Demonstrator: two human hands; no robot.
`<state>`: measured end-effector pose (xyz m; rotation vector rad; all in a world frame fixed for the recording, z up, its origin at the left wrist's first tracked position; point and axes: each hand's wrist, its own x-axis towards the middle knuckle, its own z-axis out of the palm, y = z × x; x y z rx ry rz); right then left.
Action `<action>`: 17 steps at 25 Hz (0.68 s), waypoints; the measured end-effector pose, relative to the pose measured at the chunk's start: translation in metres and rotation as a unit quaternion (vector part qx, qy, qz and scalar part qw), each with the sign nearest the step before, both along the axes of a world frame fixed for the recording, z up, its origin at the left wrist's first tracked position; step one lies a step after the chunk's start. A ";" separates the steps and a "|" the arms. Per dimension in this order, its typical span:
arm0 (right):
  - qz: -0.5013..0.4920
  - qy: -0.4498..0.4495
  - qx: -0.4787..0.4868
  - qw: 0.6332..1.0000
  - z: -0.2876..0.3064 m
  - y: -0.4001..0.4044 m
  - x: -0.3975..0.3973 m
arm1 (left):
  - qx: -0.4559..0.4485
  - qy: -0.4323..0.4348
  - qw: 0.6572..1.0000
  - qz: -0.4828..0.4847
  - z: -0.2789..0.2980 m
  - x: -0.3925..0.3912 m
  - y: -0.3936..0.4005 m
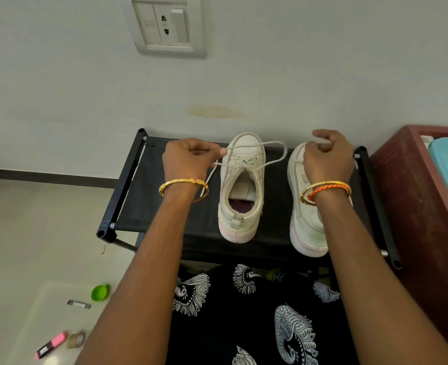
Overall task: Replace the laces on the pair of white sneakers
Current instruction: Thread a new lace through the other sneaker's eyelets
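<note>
On the floor at the far left lie a green cap (100,292) and a pink marker (51,345). The left hand (188,159) pinches one end of the white lace (257,146), which runs across to the middle sneaker (241,191) standing on the black rack (165,201) and loops over its toe. The right hand (328,156) has its fingers curled round the other end of the lace, just above the second sneaker (304,222), and a red box (412,201) stands at the far right.
</note>
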<state>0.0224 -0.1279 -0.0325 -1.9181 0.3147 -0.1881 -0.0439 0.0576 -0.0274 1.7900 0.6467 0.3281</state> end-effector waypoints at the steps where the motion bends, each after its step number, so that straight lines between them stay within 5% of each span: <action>1: 0.022 -0.043 -0.068 0.997 0.004 0.001 -0.004 | 0.006 0.007 0.999 -0.034 0.000 0.000 -0.001; 4: 0.214 -0.128 -0.134 0.959 0.011 0.013 -0.015 | 0.037 0.009 0.991 -0.131 0.000 0.000 -0.012; 7: 0.341 -0.125 -0.154 0.919 0.007 0.029 -0.025 | -0.015 -0.034 0.993 -0.114 0.003 0.000 -0.017; 10: 0.317 -0.120 -0.154 0.928 0.005 0.032 -0.023 | -0.030 -0.009 0.994 -0.101 0.002 -0.003 -0.015; 13: 0.260 -0.111 -0.143 0.949 0.003 0.027 -0.018 | 0.126 0.105 0.971 -0.172 -0.005 -0.006 -0.019; 17: 0.240 -0.072 -0.134 0.959 0.001 0.028 -0.022 | 0.155 0.128 0.968 -0.150 -0.003 -0.004 -0.022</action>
